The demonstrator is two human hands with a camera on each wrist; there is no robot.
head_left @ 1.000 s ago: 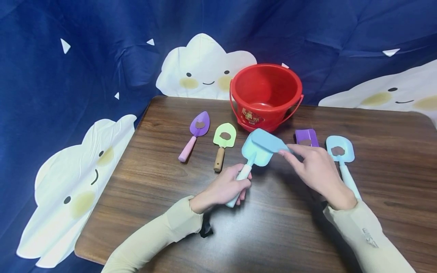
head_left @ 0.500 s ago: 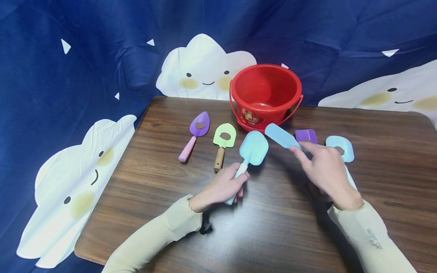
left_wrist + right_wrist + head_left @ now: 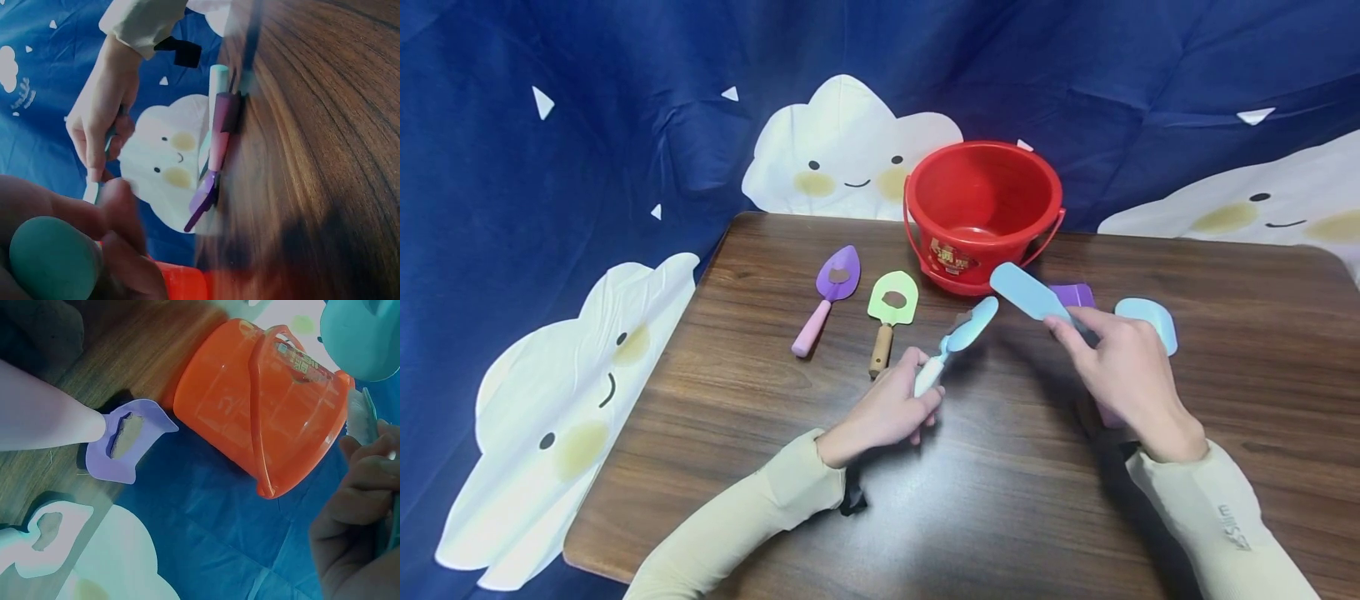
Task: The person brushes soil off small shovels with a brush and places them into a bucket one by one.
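Note:
My left hand (image 3: 895,406) grips the white handle of a light blue trowel (image 3: 973,327). Its blade is tilted nearly edge-on in the head view, and a brown patch shows on its upper left side. The handle's mint green butt (image 3: 53,259) pokes out of the left fist. My right hand (image 3: 1126,358) pinches a light blue brush (image 3: 1028,292) by its narrow end. White bristles run along the brush (image 3: 359,419) in the right wrist view. The brush is held to the right of the trowel blade, apart from it, in front of the red bucket (image 3: 955,225).
Left on the wooden table (image 3: 760,400) lie a purple trowel with a pink handle (image 3: 837,275) and a green one with a wooden handle (image 3: 895,300). A purple shovel (image 3: 147,422) and another light blue shovel (image 3: 1150,317) lie at right, partly behind my right hand. Blue cloth hangs behind.
The brush has moved right, off the trowel blade that it overlapped a second ago. My left hand has turned the trowel from face-on to nearly edge-on, bringing its brown patch into sight.

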